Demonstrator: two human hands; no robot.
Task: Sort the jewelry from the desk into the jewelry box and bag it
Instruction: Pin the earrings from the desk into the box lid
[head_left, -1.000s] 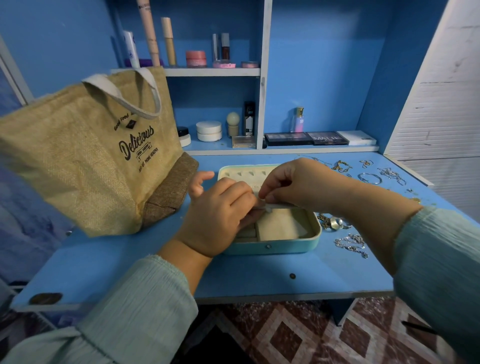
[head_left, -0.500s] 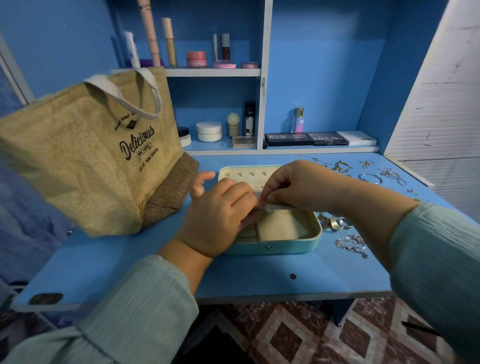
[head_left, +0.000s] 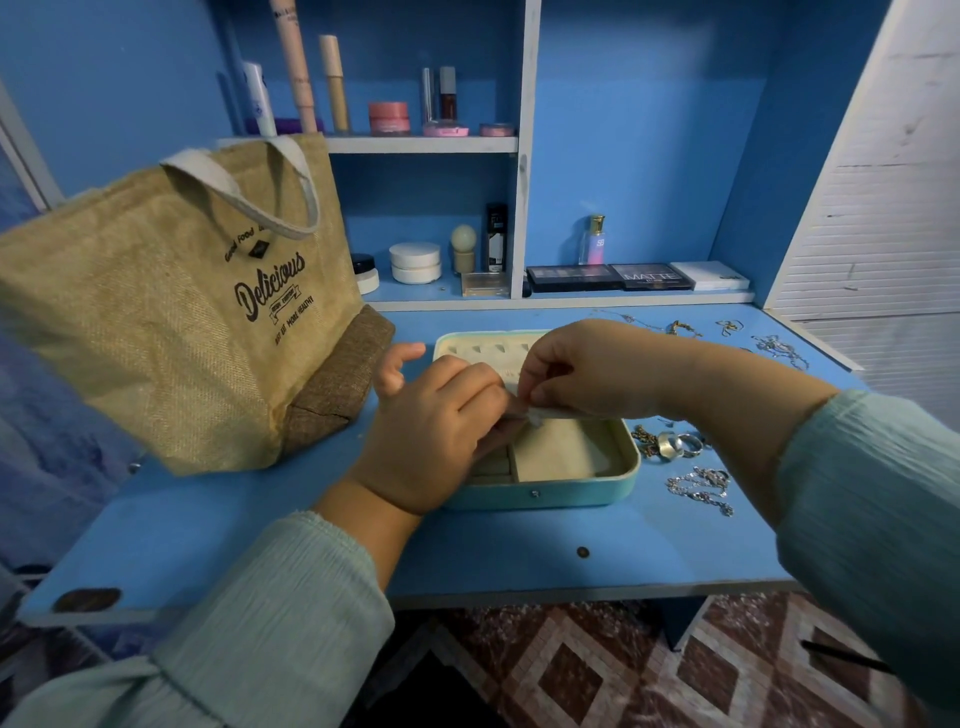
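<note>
The jewelry box (head_left: 540, 467) lies open on the desk (head_left: 467, 551), its lid flat on the far side and the cream compartments facing up. Directly above its middle, both hands meet. The right hand (head_left: 587, 371) pinches a small pale strip or flap (head_left: 550, 413) at the box's central divider; what it is cannot be told. The left hand (head_left: 436, 436) has its fingers curled against the same spot, touching or pinching the strip's end; which one is hidden.

Against the frames of the past second, the pinch point and both hands sit in practically the same place. Judgement: one item is being fitted at the divider and is not yet seated, so sorting has barely advanced.

Just to the right of the pinch lie rings (head_left: 670, 446) and a silver chain (head_left: 701, 488); further chains (head_left: 779, 345) lie beyond, near the desk's far right edge. All remain outside the box. Well to the left stands the jute bag (head_left: 171, 312), upright, with nothing seen placed in it.
</note>
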